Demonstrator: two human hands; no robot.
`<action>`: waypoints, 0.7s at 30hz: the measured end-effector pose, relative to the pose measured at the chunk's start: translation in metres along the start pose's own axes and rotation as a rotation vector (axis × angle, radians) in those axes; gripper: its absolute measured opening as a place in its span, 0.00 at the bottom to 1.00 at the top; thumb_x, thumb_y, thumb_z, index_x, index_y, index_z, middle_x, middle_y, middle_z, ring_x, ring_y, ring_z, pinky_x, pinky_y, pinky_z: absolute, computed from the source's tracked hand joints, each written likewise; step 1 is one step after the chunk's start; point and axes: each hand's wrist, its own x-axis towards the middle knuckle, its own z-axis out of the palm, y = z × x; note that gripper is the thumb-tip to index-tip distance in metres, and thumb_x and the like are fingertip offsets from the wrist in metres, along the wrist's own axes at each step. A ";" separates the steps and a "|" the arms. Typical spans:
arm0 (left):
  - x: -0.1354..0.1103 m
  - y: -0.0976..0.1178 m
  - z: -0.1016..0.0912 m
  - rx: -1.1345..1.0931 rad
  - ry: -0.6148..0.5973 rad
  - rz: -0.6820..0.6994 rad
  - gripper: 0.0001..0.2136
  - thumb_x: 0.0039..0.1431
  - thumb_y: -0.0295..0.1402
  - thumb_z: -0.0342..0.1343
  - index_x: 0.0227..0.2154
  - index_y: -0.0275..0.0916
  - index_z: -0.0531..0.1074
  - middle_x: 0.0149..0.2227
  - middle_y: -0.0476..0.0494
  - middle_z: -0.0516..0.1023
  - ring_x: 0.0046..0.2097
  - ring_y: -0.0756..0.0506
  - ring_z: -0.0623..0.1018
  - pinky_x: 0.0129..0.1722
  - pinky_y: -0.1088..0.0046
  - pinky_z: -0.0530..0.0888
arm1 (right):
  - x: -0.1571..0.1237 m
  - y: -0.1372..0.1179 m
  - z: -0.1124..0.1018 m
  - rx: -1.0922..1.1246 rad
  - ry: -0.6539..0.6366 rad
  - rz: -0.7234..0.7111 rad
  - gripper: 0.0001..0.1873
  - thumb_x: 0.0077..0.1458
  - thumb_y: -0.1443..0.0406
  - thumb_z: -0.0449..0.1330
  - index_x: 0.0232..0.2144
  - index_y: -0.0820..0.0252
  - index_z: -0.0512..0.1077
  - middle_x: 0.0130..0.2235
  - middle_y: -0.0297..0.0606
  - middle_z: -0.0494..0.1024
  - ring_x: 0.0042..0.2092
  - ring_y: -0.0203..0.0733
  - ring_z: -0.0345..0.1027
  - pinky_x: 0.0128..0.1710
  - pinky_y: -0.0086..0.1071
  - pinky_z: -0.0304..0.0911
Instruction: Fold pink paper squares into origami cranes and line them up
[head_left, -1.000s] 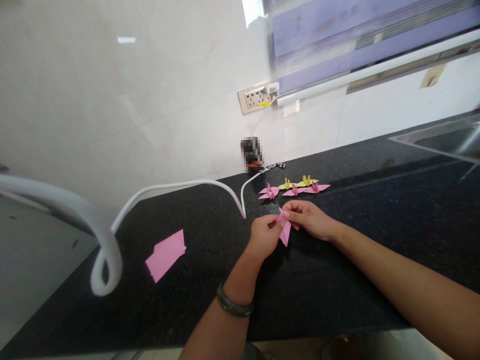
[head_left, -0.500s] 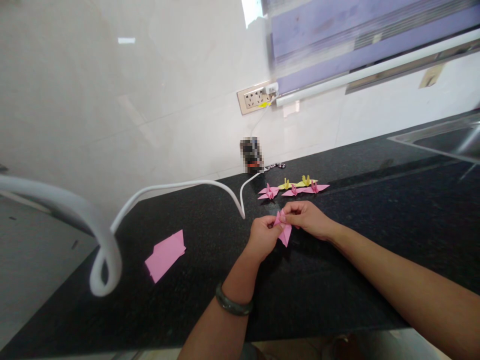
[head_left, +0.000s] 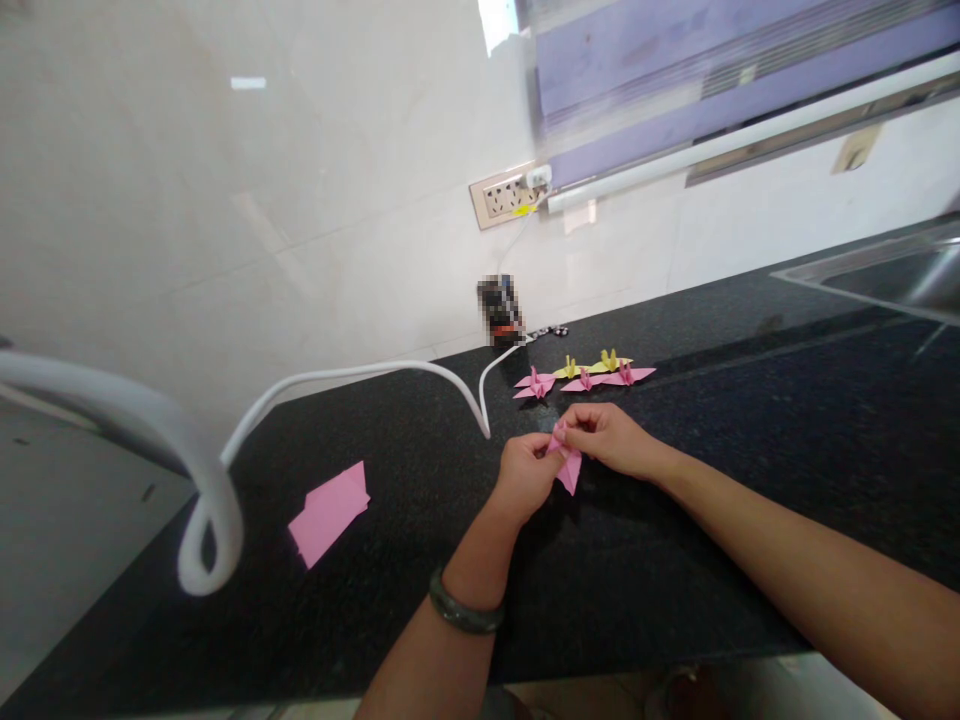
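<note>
Both hands pinch one folded pink origami paper just above the dark countertop, its pointed end hanging towards me. My left hand grips its left side between thumb and fingers. On the upper right part, my right hand has its thumb and forefinger closed. Fingers hide much of the paper's upper folds. Just beyond the hands stand several folded paper cranes: pink ones such as the pink crane at the left, and a yellow crane in the back row.
Pink paper sheets lie stacked on the counter at left. A white flexible stalk loops across the left side to the back. By the wall stands a blurred dark object beneath a power socket. A metal sink is at far right.
Almost nothing differs. Both hands keep their pinch on the pink paper with only tiny finger shifts, and the whole view has moved very slightly.
</note>
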 end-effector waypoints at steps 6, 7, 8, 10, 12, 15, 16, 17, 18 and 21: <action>0.000 -0.002 -0.001 -0.059 -0.011 -0.021 0.12 0.43 0.39 0.52 0.19 0.32 0.67 0.18 0.52 0.62 0.21 0.56 0.59 0.21 0.80 0.57 | 0.000 0.003 0.000 -0.018 -0.009 -0.025 0.12 0.46 0.60 0.53 0.23 0.64 0.68 0.22 0.33 0.67 0.24 0.31 0.57 0.23 0.25 0.54; 0.000 -0.002 -0.001 -0.076 -0.015 -0.034 0.12 0.43 0.39 0.52 0.19 0.32 0.67 0.19 0.51 0.63 0.21 0.56 0.59 0.21 0.80 0.57 | 0.000 0.004 0.000 -0.021 -0.009 -0.026 0.12 0.46 0.59 0.52 0.23 0.64 0.68 0.22 0.33 0.67 0.24 0.31 0.58 0.23 0.25 0.54; 0.000 -0.002 -0.001 -0.096 -0.020 -0.047 0.12 0.43 0.39 0.52 0.19 0.32 0.67 0.19 0.51 0.63 0.21 0.56 0.60 0.21 0.80 0.57 | 0.000 0.004 0.000 -0.022 -0.012 -0.025 0.12 0.46 0.59 0.52 0.23 0.64 0.68 0.22 0.33 0.67 0.24 0.31 0.58 0.23 0.25 0.54; 0.000 -0.001 -0.001 -0.140 -0.038 -0.067 0.12 0.43 0.38 0.53 0.20 0.31 0.68 0.19 0.50 0.64 0.21 0.55 0.60 0.21 0.80 0.58 | 0.001 0.004 0.000 -0.013 -0.023 -0.022 0.12 0.46 0.59 0.52 0.23 0.63 0.68 0.22 0.33 0.67 0.24 0.31 0.58 0.23 0.25 0.54; 0.000 0.000 -0.001 -0.180 -0.061 -0.079 0.12 0.43 0.38 0.53 0.22 0.30 0.69 0.20 0.49 0.65 0.22 0.55 0.61 0.21 0.80 0.58 | 0.001 0.003 -0.001 0.000 -0.032 -0.018 0.12 0.46 0.59 0.52 0.23 0.64 0.68 0.22 0.33 0.67 0.24 0.31 0.57 0.23 0.25 0.54; -0.001 0.002 -0.001 -0.212 -0.087 -0.103 0.12 0.43 0.37 0.53 0.24 0.29 0.70 0.21 0.48 0.66 0.22 0.55 0.62 0.21 0.79 0.59 | 0.000 0.002 -0.002 0.019 -0.043 -0.004 0.12 0.46 0.60 0.52 0.22 0.64 0.67 0.21 0.32 0.66 0.22 0.30 0.56 0.22 0.24 0.52; -0.001 0.002 -0.001 -0.219 -0.093 -0.117 0.12 0.42 0.36 0.54 0.24 0.29 0.70 0.21 0.48 0.66 0.21 0.55 0.62 0.21 0.79 0.59 | 0.000 0.002 -0.002 0.025 -0.048 0.004 0.12 0.46 0.60 0.52 0.22 0.64 0.67 0.20 0.31 0.65 0.21 0.29 0.55 0.21 0.24 0.51; -0.001 0.003 -0.001 -0.225 -0.098 -0.129 0.12 0.42 0.36 0.54 0.24 0.29 0.70 0.20 0.48 0.67 0.21 0.55 0.62 0.21 0.79 0.59 | 0.000 0.002 -0.002 0.032 -0.053 0.015 0.12 0.47 0.59 0.52 0.22 0.64 0.67 0.20 0.31 0.64 0.21 0.29 0.54 0.20 0.24 0.50; -0.001 0.004 -0.001 -0.232 -0.101 -0.139 0.12 0.42 0.36 0.54 0.24 0.29 0.70 0.20 0.48 0.67 0.21 0.55 0.62 0.21 0.80 0.59 | 0.000 0.002 -0.002 0.038 -0.055 0.026 0.13 0.47 0.59 0.51 0.22 0.64 0.66 0.19 0.30 0.63 0.20 0.28 0.52 0.19 0.24 0.49; -0.002 0.006 -0.001 -0.260 -0.100 -0.155 0.12 0.41 0.36 0.55 0.24 0.29 0.70 0.21 0.48 0.67 0.21 0.55 0.62 0.21 0.80 0.59 | 0.000 0.003 -0.002 0.066 -0.052 0.062 0.15 0.47 0.58 0.51 0.19 0.64 0.64 0.17 0.28 0.60 0.18 0.27 0.50 0.17 0.23 0.46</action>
